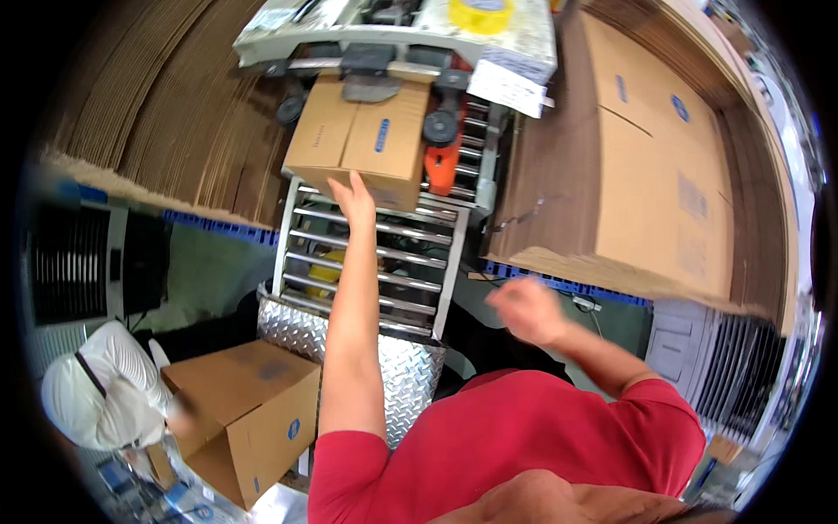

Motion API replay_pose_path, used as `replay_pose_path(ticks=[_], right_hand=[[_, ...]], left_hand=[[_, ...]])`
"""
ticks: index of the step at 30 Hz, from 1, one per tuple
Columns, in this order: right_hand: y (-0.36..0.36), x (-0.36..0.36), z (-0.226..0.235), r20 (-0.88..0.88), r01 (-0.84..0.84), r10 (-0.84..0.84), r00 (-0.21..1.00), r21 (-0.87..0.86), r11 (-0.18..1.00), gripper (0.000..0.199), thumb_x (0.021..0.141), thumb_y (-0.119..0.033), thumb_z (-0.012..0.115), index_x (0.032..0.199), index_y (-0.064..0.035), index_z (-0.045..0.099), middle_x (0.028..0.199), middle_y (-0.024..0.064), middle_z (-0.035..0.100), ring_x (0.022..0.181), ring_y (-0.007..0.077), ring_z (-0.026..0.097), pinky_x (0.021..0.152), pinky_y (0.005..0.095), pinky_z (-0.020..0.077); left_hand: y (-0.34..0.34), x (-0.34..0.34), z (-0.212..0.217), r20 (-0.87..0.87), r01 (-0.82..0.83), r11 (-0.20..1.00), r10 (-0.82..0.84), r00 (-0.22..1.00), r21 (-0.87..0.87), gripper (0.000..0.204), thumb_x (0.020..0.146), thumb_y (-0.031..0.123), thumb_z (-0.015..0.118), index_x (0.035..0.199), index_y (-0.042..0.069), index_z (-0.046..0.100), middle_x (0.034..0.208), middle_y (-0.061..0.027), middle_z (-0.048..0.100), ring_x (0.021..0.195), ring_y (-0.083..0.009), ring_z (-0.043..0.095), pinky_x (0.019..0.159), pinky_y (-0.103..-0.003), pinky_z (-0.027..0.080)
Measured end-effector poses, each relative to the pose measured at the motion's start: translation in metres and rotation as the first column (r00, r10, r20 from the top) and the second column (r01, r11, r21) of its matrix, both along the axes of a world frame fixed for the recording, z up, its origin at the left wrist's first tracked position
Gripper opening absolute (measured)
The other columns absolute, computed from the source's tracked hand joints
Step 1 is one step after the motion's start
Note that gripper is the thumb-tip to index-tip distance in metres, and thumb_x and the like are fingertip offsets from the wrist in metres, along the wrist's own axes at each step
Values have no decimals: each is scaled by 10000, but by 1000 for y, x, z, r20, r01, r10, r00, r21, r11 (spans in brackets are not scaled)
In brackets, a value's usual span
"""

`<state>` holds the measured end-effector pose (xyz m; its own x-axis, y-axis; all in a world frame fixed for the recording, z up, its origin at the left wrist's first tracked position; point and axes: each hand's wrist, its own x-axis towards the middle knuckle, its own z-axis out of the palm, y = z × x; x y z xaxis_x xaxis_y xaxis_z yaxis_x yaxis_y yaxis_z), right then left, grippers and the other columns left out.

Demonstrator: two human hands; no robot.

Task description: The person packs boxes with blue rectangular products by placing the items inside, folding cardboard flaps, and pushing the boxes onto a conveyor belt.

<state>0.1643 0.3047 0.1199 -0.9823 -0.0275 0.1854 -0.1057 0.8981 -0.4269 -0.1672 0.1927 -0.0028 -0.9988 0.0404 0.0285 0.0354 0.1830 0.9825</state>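
Note:
My left hand reaches forward and rests against the near side of a closed cardboard box. Its fingers are stretched out, not wrapped round anything. The box is brown with a small blue mark and sits on the roller conveyor. Its far end lies under the taping machine, between two dark wheels. To the right of the rollers, in mid-air, is my right hand. Motion smears its fingers, so their pose is unclear, and nothing shows in them.
Stacks of flat cardboard stand at left and right. A yellow tape roll lies on the machine. At lower left, a person in white is beside an open box. A diamond-plate metal sheet covers the conveyor's near end.

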Motion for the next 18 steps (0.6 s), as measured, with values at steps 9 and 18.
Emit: replay_pose_path(ticks=[9,18], right_hand=[[119,53,89,-29,174,-196,980,599,781,397,765,-427,599,1109,-236,547,880,75,502,766,246,559,590,350,469],[112,50,147,-187,340,-300,936,705,622,195,812,-45,462,1004,-79,469,850,125,540,794,295,578,630,359,484]], left_hand=[[-244,383,-155,660,809,563,-545,516,-168,379,878,357,481,940,3,602,919,-230,620,895,-376,593,724,-439,444],[-400,456,-67,641,495,858,-305,704,-135,353,887,285,479,1028,-20,585,876,-123,628,763,-154,588,647,-283,470]])
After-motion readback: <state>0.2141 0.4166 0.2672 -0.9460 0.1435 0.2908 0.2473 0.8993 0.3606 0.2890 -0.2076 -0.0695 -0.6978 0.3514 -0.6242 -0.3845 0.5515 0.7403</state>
